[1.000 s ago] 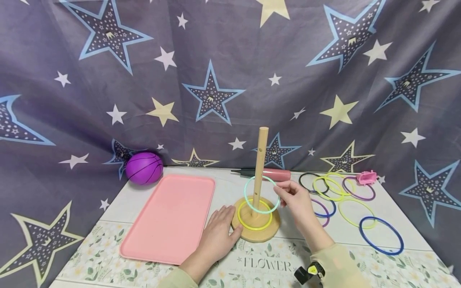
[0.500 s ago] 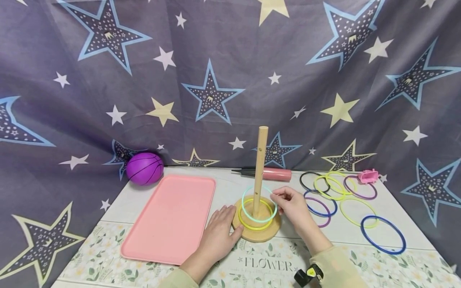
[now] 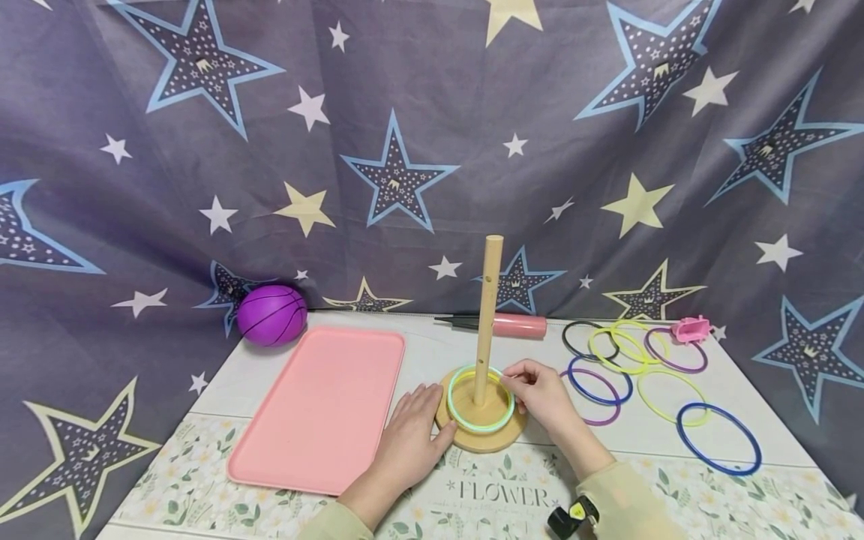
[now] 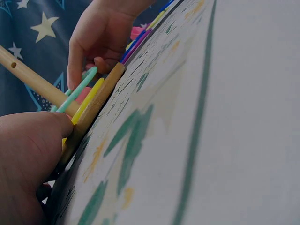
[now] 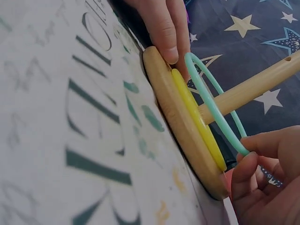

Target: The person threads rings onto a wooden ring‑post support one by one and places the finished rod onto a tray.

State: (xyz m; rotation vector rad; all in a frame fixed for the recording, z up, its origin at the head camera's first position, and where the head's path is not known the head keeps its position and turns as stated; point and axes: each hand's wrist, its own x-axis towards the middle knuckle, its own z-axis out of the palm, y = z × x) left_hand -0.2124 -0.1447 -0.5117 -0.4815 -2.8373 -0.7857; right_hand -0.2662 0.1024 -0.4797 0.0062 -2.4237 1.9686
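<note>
A wooden post (image 3: pixel 489 315) stands upright on a round wooden base (image 3: pixel 487 444) in the middle of the head view. My left hand (image 3: pixel 412 431) rests at the base's left edge, fingers extended and thumb on the rim. With thumb and fingers, my right hand (image 3: pixel 545 396) pinches the right side of a mint-green ring (image 5: pixel 211 105). That ring encircles the post low down, slightly tilted. Beneath it a yellow ring (image 5: pixel 194 112) lies on the base, around the post. The right wrist view shows a gap between the two rings.
A pink tray (image 3: pixel 320 412) lies left of the base, a purple ball (image 3: pixel 272 316) behind it. Behind the post is a pink hand pump (image 3: pixel 518 325). Several loose rings lie at right, including a blue ring (image 3: pixel 718 471), near a pink plastic piece (image 3: pixel 691 330).
My right hand has lowered the mint-green ring along the post, from well above the yellow ring to just over it. The left hand has stayed at the base.
</note>
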